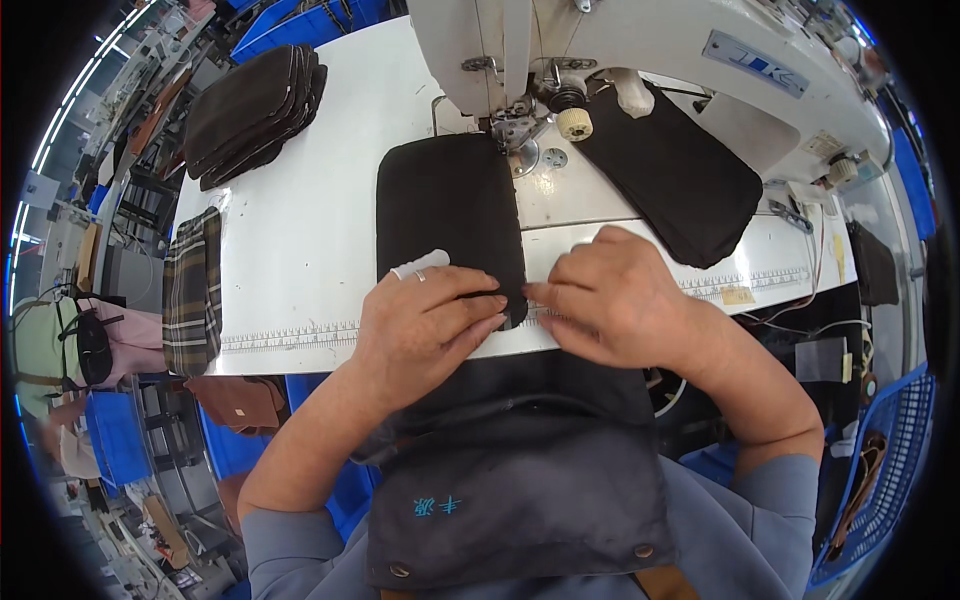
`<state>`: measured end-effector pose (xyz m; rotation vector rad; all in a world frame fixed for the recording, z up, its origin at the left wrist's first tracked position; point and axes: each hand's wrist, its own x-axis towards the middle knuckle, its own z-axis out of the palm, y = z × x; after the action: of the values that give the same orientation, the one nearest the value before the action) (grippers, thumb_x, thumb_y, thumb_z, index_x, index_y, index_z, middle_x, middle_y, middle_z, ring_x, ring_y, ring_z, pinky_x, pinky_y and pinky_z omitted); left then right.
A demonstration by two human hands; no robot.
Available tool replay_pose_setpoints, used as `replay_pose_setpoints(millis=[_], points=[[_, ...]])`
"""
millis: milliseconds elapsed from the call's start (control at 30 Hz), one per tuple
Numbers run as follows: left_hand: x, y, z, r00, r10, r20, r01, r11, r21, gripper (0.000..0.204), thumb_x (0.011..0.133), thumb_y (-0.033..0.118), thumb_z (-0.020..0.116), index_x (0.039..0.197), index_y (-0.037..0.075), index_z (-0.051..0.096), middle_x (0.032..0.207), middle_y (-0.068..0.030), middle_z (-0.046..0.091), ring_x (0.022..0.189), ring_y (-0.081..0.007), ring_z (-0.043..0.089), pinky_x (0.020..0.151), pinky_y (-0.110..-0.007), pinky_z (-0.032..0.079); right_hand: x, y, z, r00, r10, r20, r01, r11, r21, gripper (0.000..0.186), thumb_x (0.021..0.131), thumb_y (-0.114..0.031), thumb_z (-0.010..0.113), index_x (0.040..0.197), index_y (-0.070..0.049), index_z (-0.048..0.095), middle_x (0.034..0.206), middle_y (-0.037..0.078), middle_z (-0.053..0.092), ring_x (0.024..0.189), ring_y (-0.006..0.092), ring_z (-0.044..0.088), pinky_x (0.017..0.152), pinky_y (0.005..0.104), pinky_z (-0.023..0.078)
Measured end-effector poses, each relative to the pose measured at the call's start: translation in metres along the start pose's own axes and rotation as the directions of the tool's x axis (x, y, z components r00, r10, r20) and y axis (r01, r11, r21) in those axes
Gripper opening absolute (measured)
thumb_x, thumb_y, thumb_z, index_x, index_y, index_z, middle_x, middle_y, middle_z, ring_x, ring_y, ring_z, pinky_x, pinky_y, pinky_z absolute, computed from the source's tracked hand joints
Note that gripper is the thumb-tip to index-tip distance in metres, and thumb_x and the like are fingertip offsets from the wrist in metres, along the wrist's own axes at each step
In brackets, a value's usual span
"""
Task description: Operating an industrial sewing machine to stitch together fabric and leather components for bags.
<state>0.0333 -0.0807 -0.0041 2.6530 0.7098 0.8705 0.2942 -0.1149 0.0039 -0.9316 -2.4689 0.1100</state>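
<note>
Apron (520, 500) of dark grey cloth, with two round metal snaps, covers the person's front. Past it, the left hand (425, 315) is palm down, its fingers a little bent and close together, on the near end of a flat black cloth piece with round corners (440, 200). One finger wears a white cover. The right hand (620, 300) has its fingers curled in, and its tips touch the piece's right edge, near the corner. I cannot tell if either hand pinches the cloth. The piece lies on a shiny white counter (290, 240), over a printed ruler strip (290, 342). Folded brown plaid cloth (193, 290) sits at the left end. Farther off, the piece's far right corner is by the foot of a big white sewing machine (640, 30). More flat dark cloth pieces (690, 180) lie to the right. A messy stack of dark brown cloth pieces (250, 110) lies at the far left. Behind is a blue plastic bin (280, 32).
</note>
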Motion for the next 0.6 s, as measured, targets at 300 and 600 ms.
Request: replay_pose_setpoints(millis=[300, 600], points=[[0.007, 0.007, -0.006, 0.998, 0.054, 0.034, -0.055, 0.998, 0.024, 0.011, 0.080, 0.009, 0.082, 0.089, 0.010, 0.077, 0.096, 0.0023, 0.074, 0.086, -0.0158, 0.071, 0.069, -0.034, 0.049, -0.021, -0.024, 0.016, 0.998, -0.013, -0.067, 0.007, 0.996, -0.093, 0.042, 0.078, -0.027, 0.083, 0.114, -0.008, 0.074, 0.073, -0.001, 0.052, 0.063, 0.0159, 0.057, 0.058, 0.0333, 0.043], [0.001, 0.006, 0.003, 0.995, 0.066, 0.069, -0.069, 0.997, 0.034, 0.014, 0.079, 0.007, 0.079, 0.092, 0.010, 0.076, 0.097, 0.0025, 0.074, 0.083, -0.0170, 0.070, 0.072, -0.035, 0.049, -0.023, -0.021, 0.027, 0.994, -0.071, -0.083, 0.064, 0.994, -0.085, 0.041, 0.079, -0.030, 0.084, 0.113, -0.008, 0.076, 0.072, -0.002, 0.049, 0.061, 0.0150, 0.054, 0.058, 0.0327, 0.041]])
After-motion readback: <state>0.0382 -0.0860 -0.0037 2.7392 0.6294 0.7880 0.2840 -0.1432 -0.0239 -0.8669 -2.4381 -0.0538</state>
